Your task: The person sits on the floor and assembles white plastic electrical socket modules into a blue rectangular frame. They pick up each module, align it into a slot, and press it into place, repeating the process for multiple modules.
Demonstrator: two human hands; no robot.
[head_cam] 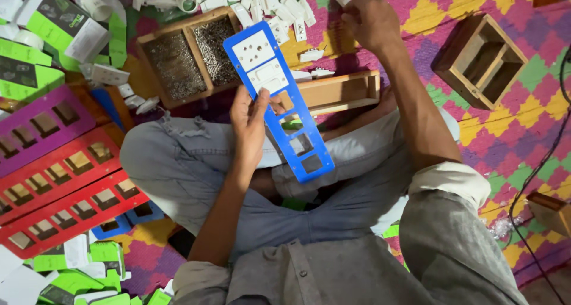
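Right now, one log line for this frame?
left hand: holds blue switch plate, two white modules fitted | right hand: reaching into white switch parts pile | screw tray: beside plate

The blue plate (279, 102) in my left hand (250, 123) looks like smooth, slightly glossy plastic, its white inserts (260, 61) matt plastic. Beyond the plate, the divided tray (187, 55) is raw, rough wood holding dull metal screws (217, 49). Under the plate, my trousers (178, 156) are soft faded cloth; the mat (523, 126) is coarse woven.

Bright zigzag-patterned floor mat (511, 132)
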